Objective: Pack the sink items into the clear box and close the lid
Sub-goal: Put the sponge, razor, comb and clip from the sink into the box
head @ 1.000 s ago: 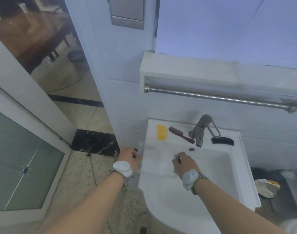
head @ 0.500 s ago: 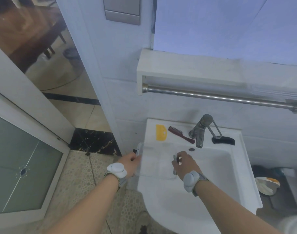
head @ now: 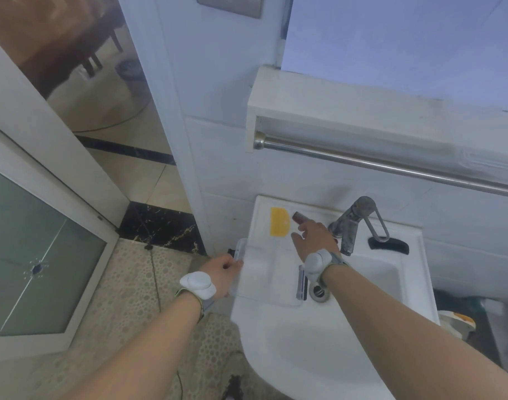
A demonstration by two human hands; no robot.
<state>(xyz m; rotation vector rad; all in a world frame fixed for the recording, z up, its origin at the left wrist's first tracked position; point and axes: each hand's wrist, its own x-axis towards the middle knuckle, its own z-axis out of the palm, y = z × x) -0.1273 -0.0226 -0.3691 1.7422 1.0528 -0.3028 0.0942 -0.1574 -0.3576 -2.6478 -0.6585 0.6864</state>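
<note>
Both forearms are bare, each with a white band on the wrist. Left hand (head: 222, 271) sits low and off to the left, fingers (head: 237, 264) curled shut on the clear box (head: 265, 280) edge. Right hand (head: 315, 238) is stretched forward, palm down, fingers loosely spread, thumb sticking out left.
</note>
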